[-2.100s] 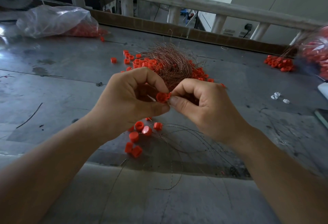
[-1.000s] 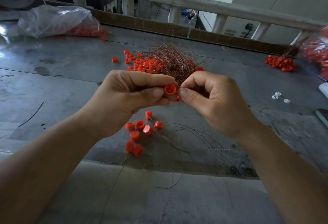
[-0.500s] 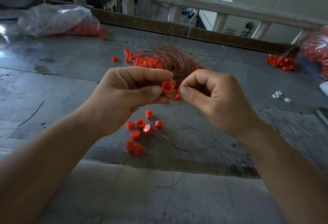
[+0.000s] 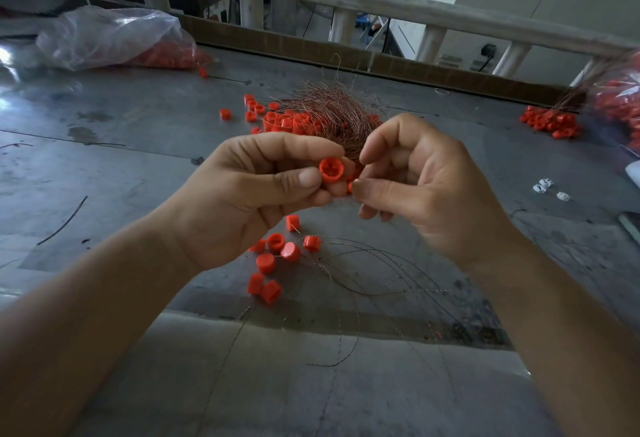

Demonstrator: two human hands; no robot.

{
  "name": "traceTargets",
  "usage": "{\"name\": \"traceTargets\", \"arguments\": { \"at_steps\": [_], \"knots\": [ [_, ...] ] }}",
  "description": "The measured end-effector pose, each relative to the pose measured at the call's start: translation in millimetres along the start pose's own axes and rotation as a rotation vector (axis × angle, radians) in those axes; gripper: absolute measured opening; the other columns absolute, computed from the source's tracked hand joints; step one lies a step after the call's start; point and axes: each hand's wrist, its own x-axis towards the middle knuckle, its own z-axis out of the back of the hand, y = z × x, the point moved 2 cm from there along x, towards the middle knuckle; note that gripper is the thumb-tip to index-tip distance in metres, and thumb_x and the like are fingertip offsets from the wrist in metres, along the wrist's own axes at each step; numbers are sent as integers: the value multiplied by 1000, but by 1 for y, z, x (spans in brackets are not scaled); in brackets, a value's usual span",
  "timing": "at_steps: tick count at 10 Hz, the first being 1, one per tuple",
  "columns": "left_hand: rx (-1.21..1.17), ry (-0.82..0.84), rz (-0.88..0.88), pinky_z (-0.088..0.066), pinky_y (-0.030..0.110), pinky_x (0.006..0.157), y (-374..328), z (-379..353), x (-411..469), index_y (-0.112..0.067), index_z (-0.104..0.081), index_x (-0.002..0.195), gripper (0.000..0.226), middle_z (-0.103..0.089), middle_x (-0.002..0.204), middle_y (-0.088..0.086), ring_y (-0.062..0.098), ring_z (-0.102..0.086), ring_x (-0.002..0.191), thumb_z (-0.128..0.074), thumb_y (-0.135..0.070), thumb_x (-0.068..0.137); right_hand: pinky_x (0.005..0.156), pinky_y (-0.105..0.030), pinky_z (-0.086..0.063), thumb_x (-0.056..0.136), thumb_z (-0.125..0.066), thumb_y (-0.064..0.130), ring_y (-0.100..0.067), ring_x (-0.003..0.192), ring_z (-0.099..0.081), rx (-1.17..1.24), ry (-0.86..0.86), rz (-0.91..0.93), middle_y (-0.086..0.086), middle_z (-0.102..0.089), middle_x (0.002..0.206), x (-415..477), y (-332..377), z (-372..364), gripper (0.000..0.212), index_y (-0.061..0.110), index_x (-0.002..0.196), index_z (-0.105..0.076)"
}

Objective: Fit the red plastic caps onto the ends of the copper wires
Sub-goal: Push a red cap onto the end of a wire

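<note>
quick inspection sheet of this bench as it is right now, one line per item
surface: grey metal table, stained and scuffed
job's things: red cap held with its open end toward the camera; copper wire tangle behind the hands, loose caps beside it; capped wires lying below the hands
clutter: plastic bag of caps far left; cap pile far right; white bits at right
grippers: left hand pinches the red cap between thumb and forefinger; right hand beside it, fingers curled, any wire in it too thin to see
cables: cord at a wall socket beyond the railing
surroundings: white railing; cardboard strip along the table's far edge
</note>
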Motion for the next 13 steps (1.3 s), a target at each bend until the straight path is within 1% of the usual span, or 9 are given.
{"name": "traceTargets", "arguments": {
  "at_steps": [2,3,4,5,6,8,10,11,13],
  "knots": [
    [-10,47,41,-54,16,61,3,-4,0,-12,-75,79,21,-72,79,7,13,-70,72,-63,-8,62,46,-15,-43,74,-61,-14,-9,50,-59,1,27,-62,3,-59,59,0,-6,-6,34,18,74,-50],
    [-20,-4,20,-54,16,61,2,-2,1,-12,-75,77,21,-73,77,6,14,-70,72,-64,-8,59,54,-30,-52,78,-66,2,-20,58,-62,-68,-39,-43,-3,-63,65,3,-6,3,22,18,75,-52],
    [-15,-43,25,-54,16,61,4,-1,1,-10,-75,76,21,-73,78,8,15,-70,72,-65,-8,57,70,-44,-52,80,-67,14,-29,70,-64,-198,-280,-70,-8,-66,72,6,-16,27,16,22,73,-56],
    [6,-73,29,-54,16,61,5,0,1,-10,-75,75,21,-73,78,8,15,-70,72,-66,-9,56,73,-39,-54,83,-65,16,-25,71,-63,-363,-442,-127,-5,-65,73,10,-32,50,17,25,70,-57],
    [7,-92,29,-54,16,61,4,0,2,-10,-75,76,22,-73,78,8,15,-70,72,-67,-10,55,61,-15,-43,82,-65,18,-4,62,-55,-602,-369,-228,9,-61,68,11,-48,54,20,28,66,-57],
    [-4,-94,35,-54,17,61,3,2,1,-9,-75,77,22,-73,79,9,16,-71,73,-67,-9,56,68,-19,-41,78,-69,15,0,67,-53,-726,-207,-299,14,-57,70,12,-65,48,10,24,78,-64],
    [4,-85,43,-54,17,61,4,2,1,-9,-74,78,23,-73,80,9,16,-71,74,-67,-9,57,61,-20,-35,77,-69,14,1,61,-47,-797,-190,-247,16,-52,66,16,-70,39,6,20,77,-67],
    [10,-84,44,-54,17,61,4,2,1,-9,-74,78,22,-73,80,9,16,-71,74,-67,-10,57,61,-16,-42,80,-66,11,0,62,-52,-673,-229,-248,13,-57,67,16,-67,42,10,18,74,-63],
    [35,-94,56,-54,17,61,4,2,2,-10,-75,77,22,-73,78,9,16,-71,74,-65,-8,58,51,-20,-52,90,-50,5,-9,54,-63,213,-230,-313,0,-66,61,14,-42,35,14,9,79,-57]
  ]
}}
